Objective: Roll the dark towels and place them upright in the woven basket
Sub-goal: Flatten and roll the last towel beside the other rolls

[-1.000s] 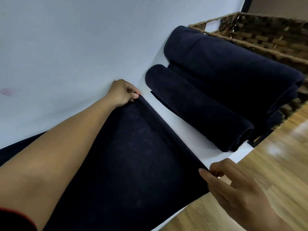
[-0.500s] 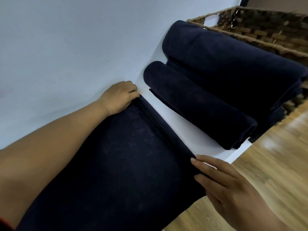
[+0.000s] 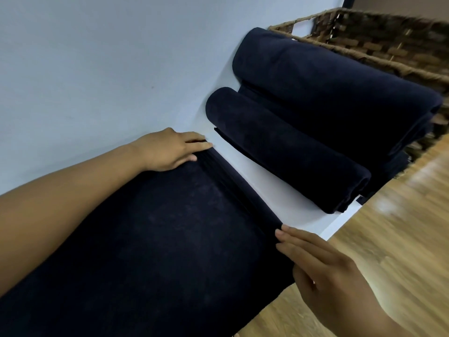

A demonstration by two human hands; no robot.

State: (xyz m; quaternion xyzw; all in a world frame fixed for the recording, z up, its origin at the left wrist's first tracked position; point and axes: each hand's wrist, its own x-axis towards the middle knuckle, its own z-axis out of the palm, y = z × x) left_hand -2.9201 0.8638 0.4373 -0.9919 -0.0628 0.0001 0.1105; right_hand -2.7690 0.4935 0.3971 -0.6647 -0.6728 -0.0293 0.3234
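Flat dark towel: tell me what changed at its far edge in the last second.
Both hands gave up their pinches: the left hand and right hand now lie with straight fingers on the turned-over far edge of the flat dark towel. The smaller rolled towel, the larger rolled towel and the woven basket stayed put.

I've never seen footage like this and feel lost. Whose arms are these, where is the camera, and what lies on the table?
No machine here: a person wears a head camera looking down at their own hands. The left hand and right hand rest with straight fingers on a dark towel spread on a white table, at its far edge, which is turned into a narrow roll. Neither has a grip on it. Beyond lie a small rolled towel and a bigger towel, next to a woven basket.
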